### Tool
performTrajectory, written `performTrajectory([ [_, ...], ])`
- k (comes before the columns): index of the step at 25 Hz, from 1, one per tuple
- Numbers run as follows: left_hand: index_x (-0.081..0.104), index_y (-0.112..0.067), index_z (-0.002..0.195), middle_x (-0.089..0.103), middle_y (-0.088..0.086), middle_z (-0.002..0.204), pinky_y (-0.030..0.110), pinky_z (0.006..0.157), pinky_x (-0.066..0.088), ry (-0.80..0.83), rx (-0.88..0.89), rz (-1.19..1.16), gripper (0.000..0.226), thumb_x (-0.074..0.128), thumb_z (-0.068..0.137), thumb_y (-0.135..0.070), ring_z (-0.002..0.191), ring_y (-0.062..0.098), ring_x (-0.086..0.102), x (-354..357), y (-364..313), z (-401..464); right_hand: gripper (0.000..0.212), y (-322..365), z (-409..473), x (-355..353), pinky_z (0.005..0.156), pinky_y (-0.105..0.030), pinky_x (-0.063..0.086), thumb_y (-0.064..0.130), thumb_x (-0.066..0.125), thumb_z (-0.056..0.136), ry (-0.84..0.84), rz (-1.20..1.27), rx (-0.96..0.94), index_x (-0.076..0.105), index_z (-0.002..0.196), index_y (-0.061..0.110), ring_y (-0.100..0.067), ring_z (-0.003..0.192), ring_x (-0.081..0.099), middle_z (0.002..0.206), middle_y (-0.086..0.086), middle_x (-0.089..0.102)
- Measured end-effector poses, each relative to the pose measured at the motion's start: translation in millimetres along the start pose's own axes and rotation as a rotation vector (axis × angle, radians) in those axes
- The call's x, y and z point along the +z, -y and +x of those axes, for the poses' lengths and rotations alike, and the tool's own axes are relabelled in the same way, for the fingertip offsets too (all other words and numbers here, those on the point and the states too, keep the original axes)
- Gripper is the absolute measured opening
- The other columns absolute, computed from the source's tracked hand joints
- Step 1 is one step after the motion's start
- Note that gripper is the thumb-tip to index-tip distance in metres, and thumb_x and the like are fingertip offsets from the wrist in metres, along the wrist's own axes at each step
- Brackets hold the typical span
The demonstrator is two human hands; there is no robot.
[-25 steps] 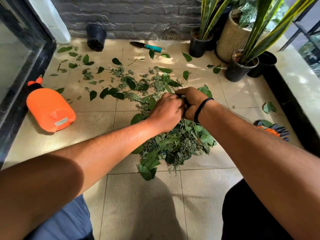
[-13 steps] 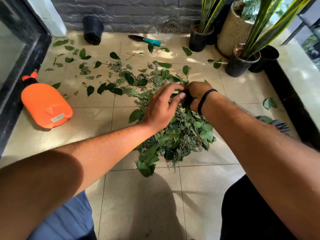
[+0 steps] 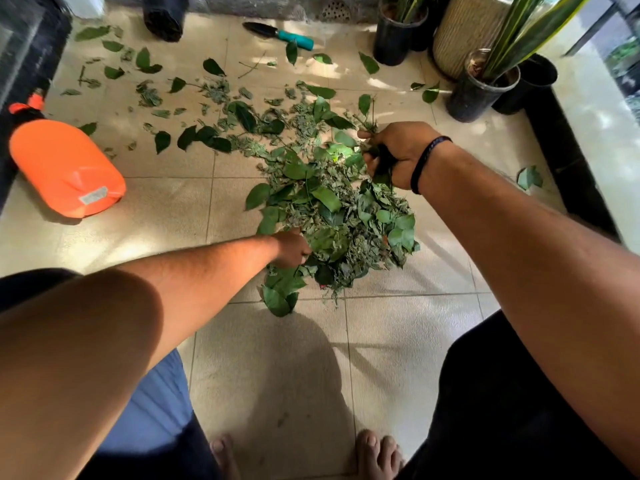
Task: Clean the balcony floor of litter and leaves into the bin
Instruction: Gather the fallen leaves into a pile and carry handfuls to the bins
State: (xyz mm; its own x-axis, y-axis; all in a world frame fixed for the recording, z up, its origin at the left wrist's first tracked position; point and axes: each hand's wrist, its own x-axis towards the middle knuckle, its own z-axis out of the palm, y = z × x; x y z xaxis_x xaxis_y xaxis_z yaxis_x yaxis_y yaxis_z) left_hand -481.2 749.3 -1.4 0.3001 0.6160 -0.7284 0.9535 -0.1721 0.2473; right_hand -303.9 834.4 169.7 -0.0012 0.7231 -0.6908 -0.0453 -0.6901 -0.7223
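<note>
A heap of green leaves lies on the tiled balcony floor in front of me. My right hand grips a bunch of leaves and something dark at the heap's far right edge. At the near left edge, my left hand digs in with curled fingers and grasps leaves, its fingertips hidden among them. More loose leaves are scattered over the tiles to the far left. No bin is in view.
An orange sprayer bottle lies at the left. A teal-handled trowel and a tipped black pot lie by the back wall. Potted plants stand at the back right beside a dark ledge. My bare feet are below.
My left hand left my right hand at the heap's far side and came back to the near left edge. The right hand stayed gripping there.
</note>
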Motion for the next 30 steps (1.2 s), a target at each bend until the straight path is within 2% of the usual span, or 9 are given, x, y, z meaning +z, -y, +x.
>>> performTrajectory([
  [2, 0.068, -0.008, 0.117, 0.061, 0.014, 0.123, 0.036, 0.090, 0.055, -0.166, -0.025, -0.105, 0.027, 0.048, 0.099, -0.002, 0.120, 0.032, 0.062, -4, 5, 3, 0.036, 0, -2, -5, 0.039, -0.017, 0.036, 0.003, 0.030, 0.105, 0.007, -0.008, 0.006, 0.061, 0.089, 0.009, -0.011, 0.051, 0.045, 0.071, -0.003, 0.050],
  [5, 0.071, -0.015, 0.095, 0.072, 0.001, 0.103, 0.035, 0.091, 0.057, -0.403, -0.089, -0.170, 0.015, 0.060, 0.095, -0.005, 0.096, 0.015, 0.070, -28, 2, -1, 0.036, 3, -4, -11, 0.038, -0.018, 0.036, 0.002, 0.030, 0.105, 0.004, 0.014, -0.004, 0.062, 0.089, 0.008, -0.011, 0.052, 0.044, 0.072, -0.004, 0.050],
  [8, 0.072, -0.018, 0.083, 0.072, -0.004, 0.085, 0.032, 0.085, 0.059, -0.564, -0.020, -0.341, 0.013, 0.073, 0.088, -0.006, 0.077, 0.004, 0.069, -61, -13, -19, 0.034, 7, -5, -11, 0.039, -0.018, 0.035, -0.002, 0.033, 0.102, 0.003, 0.021, -0.024, 0.063, 0.089, 0.006, -0.012, 0.052, 0.045, 0.071, -0.004, 0.052],
  [13, 0.067, -0.013, 0.102, 0.075, 0.001, 0.089, 0.024, 0.066, 0.060, -0.774, 0.150, -0.895, 0.032, 0.084, 0.077, -0.005, 0.074, 0.012, 0.074, -130, -50, -62, 0.026, 11, -2, -3, 0.041, -0.021, 0.039, -0.007, 0.043, 0.096, -0.133, -0.025, -0.099, 0.068, 0.096, 0.003, -0.016, 0.046, 0.048, 0.074, -0.011, 0.059],
  [15, 0.067, -0.012, 0.099, 0.076, 0.005, 0.086, 0.027, 0.064, 0.061, -0.821, 0.205, -1.019, 0.029, 0.084, 0.076, -0.005, 0.071, 0.015, 0.076, -150, -61, -78, 0.026, 13, 2, -1, 0.044, -0.023, 0.041, -0.005, 0.043, 0.093, -0.189, -0.027, -0.122, 0.066, 0.104, 0.001, -0.019, 0.050, 0.052, 0.077, -0.013, 0.062],
  [18, 0.072, -0.014, 0.086, 0.076, 0.003, 0.085, 0.027, 0.065, 0.062, -0.866, 0.211, -1.068, 0.017, 0.084, 0.077, -0.007, 0.071, 0.017, 0.075, -159, -70, -91, 0.019, 13, -2, 0, 0.050, -0.029, 0.044, 0.001, 0.047, 0.088, -0.149, -0.031, -0.129, 0.062, 0.099, 0.003, -0.023, 0.057, 0.055, 0.081, -0.015, 0.062],
  [24, 0.073, -0.019, 0.077, 0.070, -0.012, 0.076, 0.019, 0.067, 0.052, -0.955, 0.256, -1.054, 0.017, 0.080, 0.081, -0.004, 0.071, 0.004, 0.065, -157, -70, -78, 0.019, 9, -31, 3, 0.052, -0.024, 0.045, 0.017, 0.036, 0.093, 0.266, 0.186, -0.012, 0.052, 0.088, 0.009, -0.019, 0.059, 0.048, 0.067, -0.004, 0.046],
  [26, 0.075, -0.016, 0.085, 0.069, -0.010, 0.078, 0.022, 0.076, 0.056, -0.981, 0.256, -1.017, 0.018, 0.075, 0.083, 0.002, 0.077, 0.009, 0.065, -150, -71, -72, 0.020, 5, -30, 5, 0.044, -0.020, 0.044, 0.017, 0.036, 0.097, 0.288, 0.227, 0.022, 0.048, 0.083, 0.010, -0.018, 0.058, 0.046, 0.066, -0.002, 0.040],
  [30, 0.076, -0.021, 0.091, 0.074, -0.005, 0.087, 0.035, 0.094, 0.055, -0.932, 0.288, -1.008, 0.023, 0.070, 0.087, 0.001, 0.089, 0.012, 0.068, -141, -68, -67, 0.017, 4, -21, 2, 0.035, -0.020, 0.040, 0.011, 0.033, 0.102, 0.241, 0.256, 0.085, 0.048, 0.097, 0.004, -0.013, 0.051, 0.046, 0.069, -0.007, 0.048],
])
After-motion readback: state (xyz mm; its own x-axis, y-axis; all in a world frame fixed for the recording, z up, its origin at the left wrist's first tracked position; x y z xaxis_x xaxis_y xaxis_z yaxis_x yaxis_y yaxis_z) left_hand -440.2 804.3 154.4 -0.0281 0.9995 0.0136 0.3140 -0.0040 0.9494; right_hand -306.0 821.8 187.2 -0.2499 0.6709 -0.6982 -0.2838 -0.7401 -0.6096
